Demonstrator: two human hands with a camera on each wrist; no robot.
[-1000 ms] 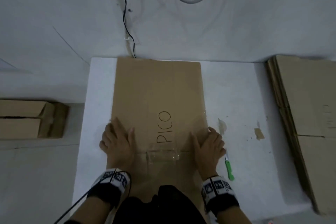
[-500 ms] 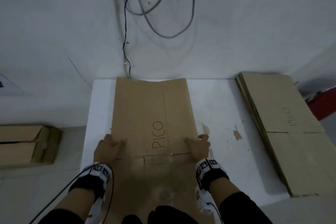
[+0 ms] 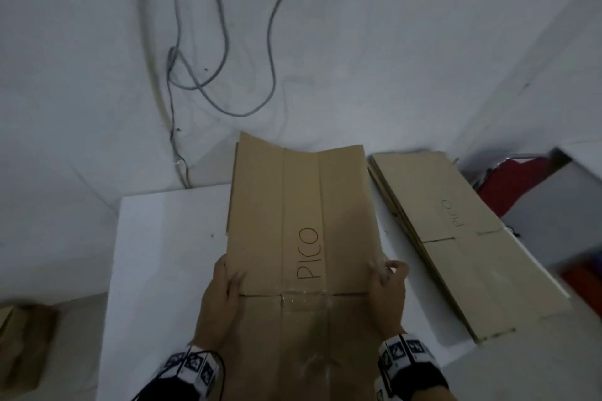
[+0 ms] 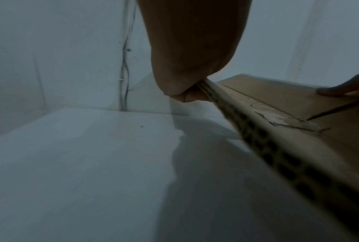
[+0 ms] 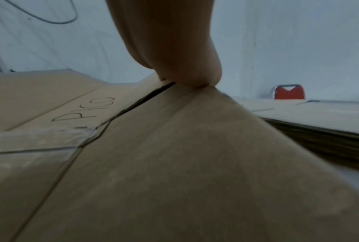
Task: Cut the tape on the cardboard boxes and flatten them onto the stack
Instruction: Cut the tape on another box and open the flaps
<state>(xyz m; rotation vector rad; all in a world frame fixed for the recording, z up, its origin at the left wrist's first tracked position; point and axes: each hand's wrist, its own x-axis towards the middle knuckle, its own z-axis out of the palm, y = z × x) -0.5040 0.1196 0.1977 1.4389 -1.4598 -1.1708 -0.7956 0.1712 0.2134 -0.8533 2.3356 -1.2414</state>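
My left hand (image 3: 219, 299) grips the left edge of the flattened box (image 3: 303, 221), thumb lying on its top face and fingers (image 4: 187, 96) curled under the corrugated edge, as the left wrist view shows. My right hand (image 3: 387, 290) clamps the opposite edge the same way, thumb on top and fingers wrapped round the side; in the right wrist view the heel of that hand (image 5: 187, 75) presses down just where a slit between two flaps ends. Between my two hands, a little nearer me than the thumbs, a strip of clear tape (image 3: 304, 299) crosses the seam, and beyond it the handwritten word PICO (image 3: 308, 252) runs away from me. The box is held up off the tabletop (image 3: 163, 254), its far end tilted up and its two side panels bent slightly upward along the lengthwise creases. Under my left hand the white tabletop carries the box's shadow.

Out past my right hand lies the stack (image 3: 456, 238) of flattened cardboard, its top sheet also marked PICO, close beside the box I hold but apart from it. Beyond the stack, a red chair (image 5: 288, 92) stands against the wall. Well off to the left of my left hand, lower than the tabletop, sits another cardboard box (image 3: 26, 342), blurred. Ahead of both hands, grey cables (image 3: 224, 52) hang in loops on the white wall.
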